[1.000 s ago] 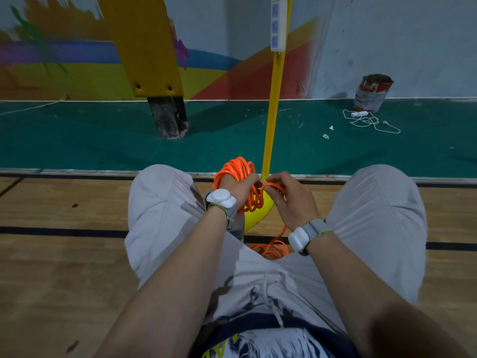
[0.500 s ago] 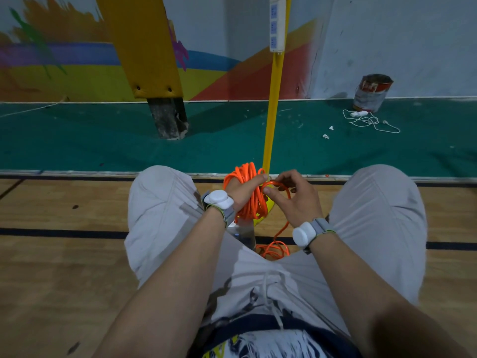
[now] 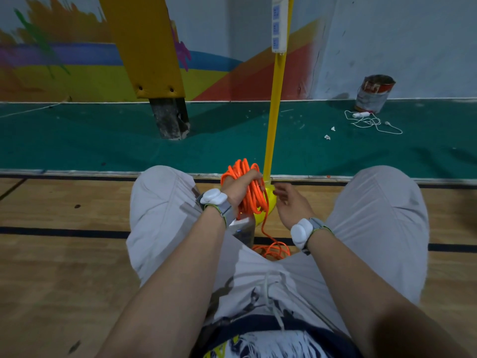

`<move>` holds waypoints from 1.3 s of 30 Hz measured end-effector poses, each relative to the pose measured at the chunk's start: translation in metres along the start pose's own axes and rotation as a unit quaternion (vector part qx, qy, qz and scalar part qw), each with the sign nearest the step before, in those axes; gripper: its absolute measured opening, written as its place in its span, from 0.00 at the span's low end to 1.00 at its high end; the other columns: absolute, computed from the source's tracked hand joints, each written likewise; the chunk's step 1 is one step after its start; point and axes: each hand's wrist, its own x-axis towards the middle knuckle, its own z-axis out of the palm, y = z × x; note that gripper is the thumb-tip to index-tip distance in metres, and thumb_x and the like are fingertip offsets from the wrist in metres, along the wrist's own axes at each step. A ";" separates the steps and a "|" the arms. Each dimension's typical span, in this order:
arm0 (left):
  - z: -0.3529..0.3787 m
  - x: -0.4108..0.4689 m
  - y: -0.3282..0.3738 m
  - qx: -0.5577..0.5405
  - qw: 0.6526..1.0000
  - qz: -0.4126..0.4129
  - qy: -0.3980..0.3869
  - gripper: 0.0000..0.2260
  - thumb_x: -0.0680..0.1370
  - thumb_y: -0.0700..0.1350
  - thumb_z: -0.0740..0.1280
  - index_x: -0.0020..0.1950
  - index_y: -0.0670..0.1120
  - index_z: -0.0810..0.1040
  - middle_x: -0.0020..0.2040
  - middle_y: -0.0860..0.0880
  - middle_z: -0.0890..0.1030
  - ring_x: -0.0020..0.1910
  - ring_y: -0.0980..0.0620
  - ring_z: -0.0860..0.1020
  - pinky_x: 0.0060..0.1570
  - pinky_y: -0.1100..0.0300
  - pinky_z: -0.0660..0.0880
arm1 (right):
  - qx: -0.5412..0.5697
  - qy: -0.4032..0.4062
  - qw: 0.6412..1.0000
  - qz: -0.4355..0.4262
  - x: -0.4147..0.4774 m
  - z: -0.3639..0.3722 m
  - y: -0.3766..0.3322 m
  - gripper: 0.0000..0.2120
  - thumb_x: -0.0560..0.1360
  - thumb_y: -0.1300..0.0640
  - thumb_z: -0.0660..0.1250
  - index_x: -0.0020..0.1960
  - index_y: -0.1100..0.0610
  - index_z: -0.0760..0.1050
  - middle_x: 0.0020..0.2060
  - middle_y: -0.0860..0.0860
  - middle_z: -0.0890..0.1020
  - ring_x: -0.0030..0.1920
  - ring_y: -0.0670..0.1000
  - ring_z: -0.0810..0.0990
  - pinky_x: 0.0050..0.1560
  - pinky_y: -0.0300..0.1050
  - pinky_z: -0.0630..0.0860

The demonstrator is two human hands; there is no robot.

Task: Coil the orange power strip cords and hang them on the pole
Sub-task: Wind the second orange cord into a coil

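Just below frame centre, the loose orange cord (image 3: 273, 250) is lying on the floor between the knees, trailing up to the coil (image 3: 255, 197). The left hand (image 3: 233, 189) is clenching its grip round that coil. The right hand (image 3: 289, 205), grip released, is hovering beside it. It should probably be feeding slack in even, matching loops before anything is hung on the yellow pole (image 3: 273, 112) beyond.

No writing is legible: the paint can (image 3: 374, 95) label and shirt print (image 3: 258, 347) are too blurred.
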 end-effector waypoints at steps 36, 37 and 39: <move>0.000 -0.009 -0.006 0.036 0.944 -0.176 -0.277 0.14 0.71 0.54 0.76 0.41 0.46 0.77 0.28 0.51 0.72 0.25 0.54 0.70 0.44 0.56 0.70 | -0.010 0.054 0.998 -0.016 0.018 0.003 0.019 0.25 0.75 0.66 0.64 0.65 0.42 0.80 0.53 0.48 0.87 0.53 0.54 0.85 0.57 0.53 0.83; 0.000 -0.008 -0.006 0.029 0.943 -0.176 -0.279 0.15 0.70 0.55 0.77 0.41 0.47 0.77 0.28 0.51 0.72 0.25 0.54 0.71 0.45 0.56 0.71 | -0.010 0.037 0.999 -0.011 0.017 0.001 0.016 0.25 0.76 0.66 0.64 0.66 0.43 0.80 0.54 0.49 0.87 0.54 0.54 0.85 0.59 0.55 0.82; -0.001 -0.008 -0.006 0.016 0.942 -0.175 -0.284 0.16 0.69 0.56 0.77 0.41 0.47 0.77 0.28 0.52 0.72 0.25 0.54 0.71 0.46 0.55 0.73 | -0.032 0.017 0.999 -0.009 0.017 0.000 0.012 0.24 0.76 0.67 0.65 0.67 0.47 0.80 0.56 0.49 0.86 0.57 0.54 0.84 0.61 0.54 0.81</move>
